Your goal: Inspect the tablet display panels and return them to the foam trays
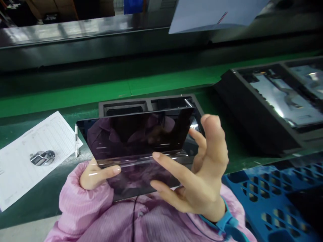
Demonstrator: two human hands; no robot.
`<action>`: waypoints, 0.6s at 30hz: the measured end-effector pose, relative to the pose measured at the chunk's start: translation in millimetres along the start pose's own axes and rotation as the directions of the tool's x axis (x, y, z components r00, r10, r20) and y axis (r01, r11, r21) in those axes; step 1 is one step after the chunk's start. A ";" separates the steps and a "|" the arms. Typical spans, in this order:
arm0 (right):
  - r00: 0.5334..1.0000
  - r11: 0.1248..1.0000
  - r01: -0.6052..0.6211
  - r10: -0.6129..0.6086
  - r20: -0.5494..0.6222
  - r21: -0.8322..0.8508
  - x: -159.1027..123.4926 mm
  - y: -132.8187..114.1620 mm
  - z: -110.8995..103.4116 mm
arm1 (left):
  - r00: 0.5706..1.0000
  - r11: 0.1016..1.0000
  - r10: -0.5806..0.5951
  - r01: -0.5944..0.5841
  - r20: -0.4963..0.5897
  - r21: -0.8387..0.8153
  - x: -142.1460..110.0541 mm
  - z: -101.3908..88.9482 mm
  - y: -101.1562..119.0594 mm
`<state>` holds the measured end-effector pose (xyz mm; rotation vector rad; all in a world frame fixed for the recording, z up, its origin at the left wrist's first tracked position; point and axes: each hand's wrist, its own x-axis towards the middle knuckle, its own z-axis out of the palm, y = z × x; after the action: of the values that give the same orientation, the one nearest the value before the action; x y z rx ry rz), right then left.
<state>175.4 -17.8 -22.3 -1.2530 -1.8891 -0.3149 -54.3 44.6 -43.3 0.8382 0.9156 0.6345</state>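
Observation:
A dark glossy tablet-like panel (133,134) is held up in front of me, its screen reflecting my pink smock. My left hand (97,174) grips its lower left edge, thumb lying across the front. My right hand (202,168) supports the right side, with fingers spread: the index and middle fingers touch the lower front and the thumb points up by the right edge. A blue strap (228,223) circles my right wrist. Behind the panel sits a black foam tray (148,102) with compartments.
A printed form (32,151) lies at left with a small metal device (42,158) and a white pen (76,144) on it. A second black tray (272,104) with silvery panels stands at right. A blue plastic crate (275,198) is at lower right. A green conveyor belt (101,90) runs behind.

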 end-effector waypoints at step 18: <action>0.993 0.991 -0.114 0.115 -0.006 0.075 6.0 -4.5 3.2 | 0.997 0.997 -0.076 0.075 0.033 0.026 1.0 -7.1 -3.0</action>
<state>169.0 -14.1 -18.8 -1.3008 -1.7953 -0.1886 -59.6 46.3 -48.8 0.8302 0.9214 0.5432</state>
